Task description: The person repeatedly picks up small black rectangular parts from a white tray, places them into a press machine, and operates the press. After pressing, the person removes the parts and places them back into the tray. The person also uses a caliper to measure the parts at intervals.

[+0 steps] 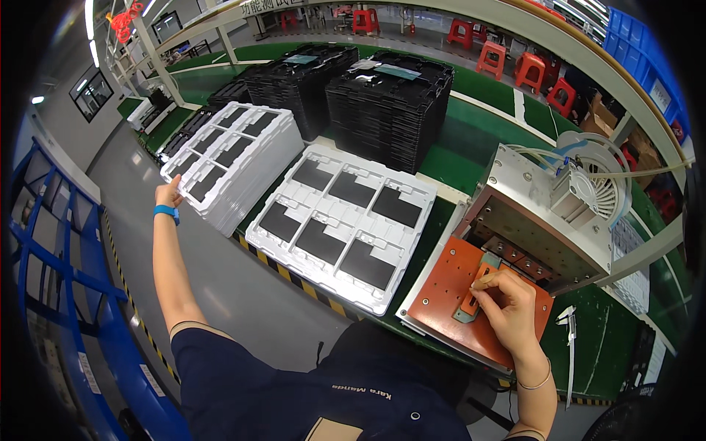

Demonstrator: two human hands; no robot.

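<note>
My left hand (169, 192) reaches out to the near left corner of a stack of white plastic trays (254, 180), thumb on top and fingers closed round the rim of the upper tray. Flat black pieces (234, 152) lie in its compartments. Over the orange plate (441, 294) of a metal press, my right hand (509, 305) is closed in a pinch at a small orange fixture block (471, 300). Whatever is between its fingertips is too small or hidden to make out. Between my hands lies another white tray (327, 204) with several black pieces (369, 263) in its compartments.
Tall stacks of black trays (390, 110) stand behind the white ones. The metal press housing (544, 213) rises beyond my right hand. A caliper (571, 345) lies on the green bench to the right. Blue racking (66, 272) stands at the left, across the floor.
</note>
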